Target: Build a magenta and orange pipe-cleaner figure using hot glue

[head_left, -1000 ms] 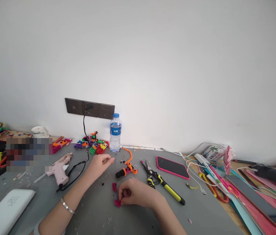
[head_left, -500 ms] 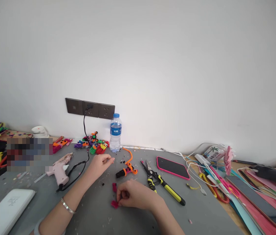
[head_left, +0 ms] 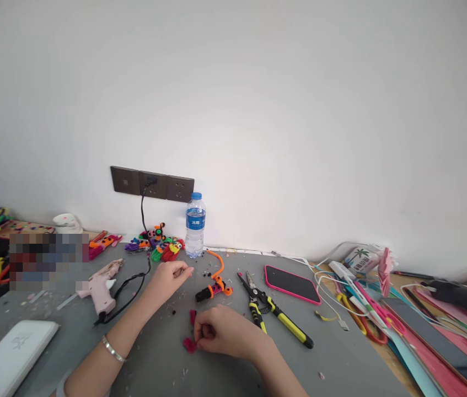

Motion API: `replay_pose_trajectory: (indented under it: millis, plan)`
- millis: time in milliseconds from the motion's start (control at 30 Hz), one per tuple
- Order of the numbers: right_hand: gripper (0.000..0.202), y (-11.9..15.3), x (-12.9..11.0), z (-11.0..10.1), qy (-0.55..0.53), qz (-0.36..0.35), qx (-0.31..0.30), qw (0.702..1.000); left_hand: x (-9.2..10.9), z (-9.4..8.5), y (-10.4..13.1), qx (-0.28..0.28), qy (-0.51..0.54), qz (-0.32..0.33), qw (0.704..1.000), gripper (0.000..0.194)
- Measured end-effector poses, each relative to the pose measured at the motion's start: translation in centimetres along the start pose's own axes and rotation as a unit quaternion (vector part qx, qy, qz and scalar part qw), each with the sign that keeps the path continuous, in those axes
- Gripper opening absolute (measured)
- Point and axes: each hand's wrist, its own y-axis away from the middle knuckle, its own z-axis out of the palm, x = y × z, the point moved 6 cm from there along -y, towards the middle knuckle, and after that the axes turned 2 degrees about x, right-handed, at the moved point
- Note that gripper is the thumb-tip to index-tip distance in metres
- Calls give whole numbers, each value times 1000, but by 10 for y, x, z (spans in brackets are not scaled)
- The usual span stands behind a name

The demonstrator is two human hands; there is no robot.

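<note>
The left forearm slants up from the bottom edge, left of centre, with a silver bracelet [head_left: 113, 349] at the wrist. The left hand [head_left: 170, 280] sits near the frame's centre, below the water bottle [head_left: 195, 237], knuckles up, fingers curled and pointing right. Its fingertips lie close together; I cannot tell whether anything is between them.

The right forearm rises from the bottom edge, right of centre, its wrist bent so that the right hand [head_left: 227, 332] points left, low over the grey table [head_left: 150, 358]. Its fingers curl inward, the tips at the right edge of a magenta piece [head_left: 189, 345] in the lower centre; whether they clamp it I cannot tell. A second magenta scrap [head_left: 192, 316] lies just above, beside the knuckles.
</note>
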Motion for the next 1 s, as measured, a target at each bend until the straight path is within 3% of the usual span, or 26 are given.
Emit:
replay_pose_trajectory:
  millis: [300,500,767,1000]
  plan:
    - [15,1,-2,-3,-22,-7,10,1000,-2,2,-1,-4,-1,2,1000,37]
    - [40,0,-7,3,-47,-15,-19,999,-1,1,-1,-2,-5,2,1000,37]
    - [28,-2,-9,5,-11,-11,-12,1000,-1,1,-1,-3,-8,2,1000,37]
    - [31,-3,-12,5,-12,-36,-10,999,-4,2,-1,-6,7,0,1000,38]
